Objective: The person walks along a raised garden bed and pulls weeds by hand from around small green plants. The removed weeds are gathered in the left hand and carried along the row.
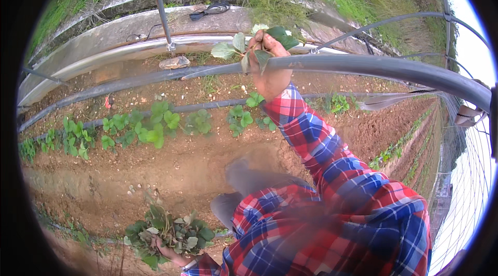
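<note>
My right hand is stretched out to the top of the view, its fingers closed around a small sprig of leaves with toothed edges, like strawberry leaves. A grey metal pipe runs right at that hand; whether they touch I cannot tell. Low at the left, my left hand holds a thick bunch of similar leafy plants, some of the leaves limp or brownish. The bunch covers part of the fingers. Both sleeves are plaid.
A row of green plants grows along a dark irrigation pipe in brown soil. A metal post, a stone and a concrete ledge with coiled black cable stand beyond. Netting hangs at the right.
</note>
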Demonstrator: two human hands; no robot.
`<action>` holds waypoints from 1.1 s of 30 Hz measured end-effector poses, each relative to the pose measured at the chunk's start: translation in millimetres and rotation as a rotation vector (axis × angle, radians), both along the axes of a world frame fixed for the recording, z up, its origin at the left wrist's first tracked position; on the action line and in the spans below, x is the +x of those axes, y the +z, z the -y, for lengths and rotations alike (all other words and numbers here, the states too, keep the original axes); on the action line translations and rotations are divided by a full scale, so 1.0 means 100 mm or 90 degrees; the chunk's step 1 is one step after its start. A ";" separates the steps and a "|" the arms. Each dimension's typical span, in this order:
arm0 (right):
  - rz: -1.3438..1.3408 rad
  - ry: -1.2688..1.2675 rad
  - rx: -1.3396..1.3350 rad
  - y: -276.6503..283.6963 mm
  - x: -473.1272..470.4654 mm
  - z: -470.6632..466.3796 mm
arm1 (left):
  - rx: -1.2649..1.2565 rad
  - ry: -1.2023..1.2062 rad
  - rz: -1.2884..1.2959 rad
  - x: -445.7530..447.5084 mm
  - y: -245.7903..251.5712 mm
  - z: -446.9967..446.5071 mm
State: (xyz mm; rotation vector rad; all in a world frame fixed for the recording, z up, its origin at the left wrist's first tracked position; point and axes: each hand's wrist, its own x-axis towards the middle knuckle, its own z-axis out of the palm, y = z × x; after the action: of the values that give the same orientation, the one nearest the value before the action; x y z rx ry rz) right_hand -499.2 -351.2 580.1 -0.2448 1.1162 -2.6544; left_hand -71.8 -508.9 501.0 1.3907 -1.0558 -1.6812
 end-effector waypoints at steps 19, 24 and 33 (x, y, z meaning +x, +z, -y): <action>0.036 -0.115 0.013 -0.32 -0.22 0.20 | 0.020 -0.550 -0.168 -1.68 0.22 -0.12; -0.140 -0.211 0.312 -0.30 0.11 -0.20 | -0.099 -0.747 -0.083 -2.00 0.37 -0.53; -0.479 0.289 0.571 -0.50 1.16 -1.57 | 0.165 -0.580 -0.193 -2.50 0.07 -1.83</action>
State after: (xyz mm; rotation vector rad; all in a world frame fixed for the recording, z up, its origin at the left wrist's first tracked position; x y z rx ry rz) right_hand -383.2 -194.3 530.4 -1.1696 2.0132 -1.4589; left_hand -321.3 -325.9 508.4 0.7564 -1.4336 -2.6504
